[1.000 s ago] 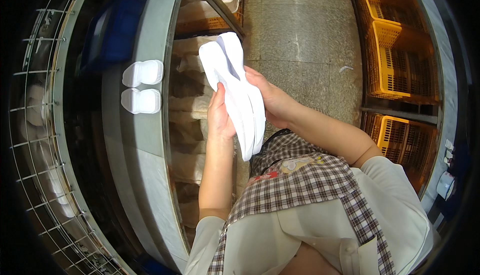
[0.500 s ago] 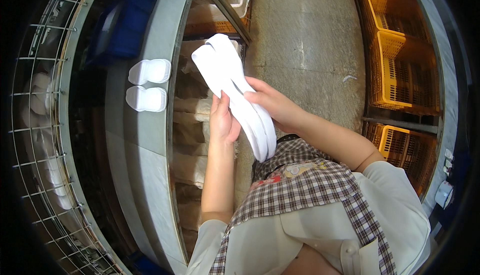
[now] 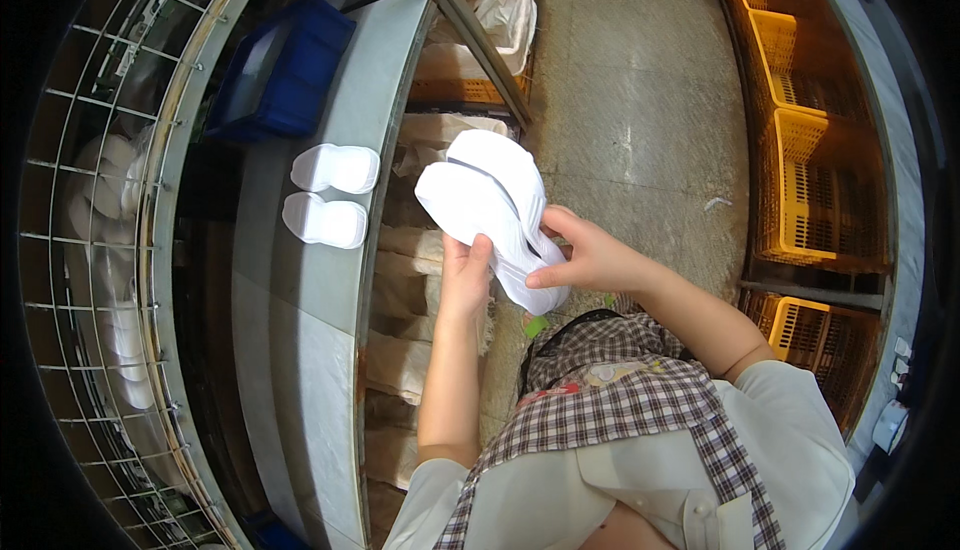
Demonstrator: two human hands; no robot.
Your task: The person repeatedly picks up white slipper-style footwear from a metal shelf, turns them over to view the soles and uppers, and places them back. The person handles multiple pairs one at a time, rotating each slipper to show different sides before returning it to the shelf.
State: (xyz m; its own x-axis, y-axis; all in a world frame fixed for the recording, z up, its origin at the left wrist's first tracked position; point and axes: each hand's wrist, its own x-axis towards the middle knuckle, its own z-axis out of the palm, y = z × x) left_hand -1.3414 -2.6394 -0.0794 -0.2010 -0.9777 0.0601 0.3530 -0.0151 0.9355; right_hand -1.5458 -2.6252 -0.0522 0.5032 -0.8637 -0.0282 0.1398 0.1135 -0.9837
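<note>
Two white shoe soles (image 3: 478, 202) are held together in front of me, tilted, with their broad ends pointing up and to the left. My left hand (image 3: 466, 275) grips them at the near left edge, with its thumb on the front surface. My right hand (image 3: 592, 258) is closed round the lower right part, thumb on one side and fingers on the other. A narrow dark gap shows between the two soles. Left of my hands, another pair of white soles (image 3: 328, 220) lies side by side on the grey ledge (image 3: 300, 320).
A blue bin (image 3: 290, 65) stands farther back on the ledge, beside a metal bar (image 3: 465, 35). Wire mesh (image 3: 95, 235) runs along the far left. Lined crates (image 3: 490, 20) sit below the ledge. Yellow crates (image 3: 795, 185) line the right side of the concrete floor (image 3: 640, 80).
The held soles have turned so that they look shorter and more spread at the broad ends. Both hands sit a little lower, and the view has shifted slightly.
</note>
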